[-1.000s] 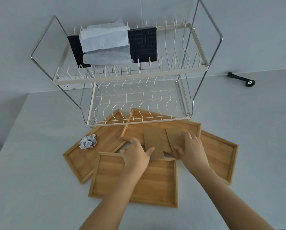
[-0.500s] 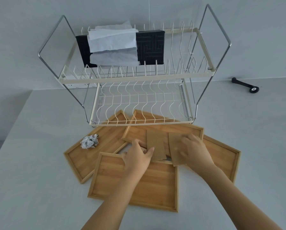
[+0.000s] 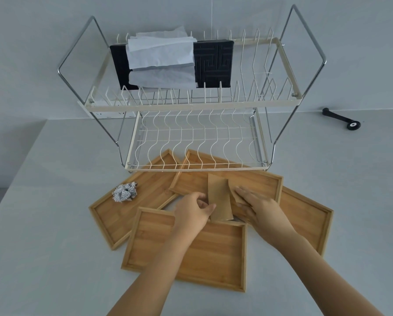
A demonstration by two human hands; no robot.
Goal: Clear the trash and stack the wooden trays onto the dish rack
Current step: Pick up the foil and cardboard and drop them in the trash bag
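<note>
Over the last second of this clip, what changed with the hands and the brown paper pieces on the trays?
The left hand closed its fingers on the edge of the larger brown paper piece, which it only touched before. The right hand dragged the smaller brown paper piece leftward until it overlapped the larger one. The foil ball, four wooden trays, the dish rack and its cloths stayed put.

1. Single view: head-worn camera, wide-angle, above the near table (image 3: 43,258) edge.
2. Faces forward and down toward the far wall; forearms enter from the bottom edge.
3. Close range: wooden trays (image 3: 213,254) fill the near centre, dish rack (image 3: 191,106) stands beyond.
4. Straight rack wires bow outward near the frame edges.
</note>
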